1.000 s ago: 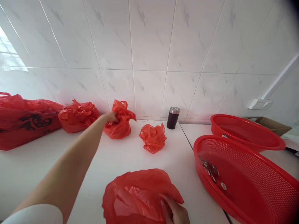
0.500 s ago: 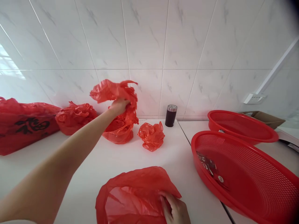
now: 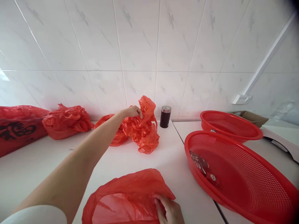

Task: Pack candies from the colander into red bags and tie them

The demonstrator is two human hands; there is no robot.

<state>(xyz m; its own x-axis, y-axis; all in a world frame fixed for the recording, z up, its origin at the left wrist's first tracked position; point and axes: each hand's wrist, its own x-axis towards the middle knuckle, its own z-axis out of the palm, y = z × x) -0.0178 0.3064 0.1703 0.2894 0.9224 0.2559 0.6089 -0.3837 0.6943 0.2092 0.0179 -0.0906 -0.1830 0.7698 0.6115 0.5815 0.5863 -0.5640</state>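
My left hand (image 3: 133,111) reaches far across the white table (image 3: 35,174) and grips a crumpled red plastic bag (image 3: 146,123), held just above another crumpled red bag (image 3: 146,144). A flatter red bag (image 3: 112,135) lies behind my forearm. My right hand (image 3: 168,211) rests at the near edge, fingers closed on the rim of a large red plastic bag (image 3: 126,199) spread open on the table.
Two red mesh baskets stand at the right, the near basket (image 3: 245,199) holding a small red packet (image 3: 202,163), the far basket (image 3: 230,126) behind it. A dark jar (image 3: 165,116) stands by the tiled wall. More red bags (image 3: 66,119) lie at the left.
My left hand pulled a red bag up out of the pile by the wall, then carried it right and down over the small crumpled bag. My right hand stayed on the near bag.
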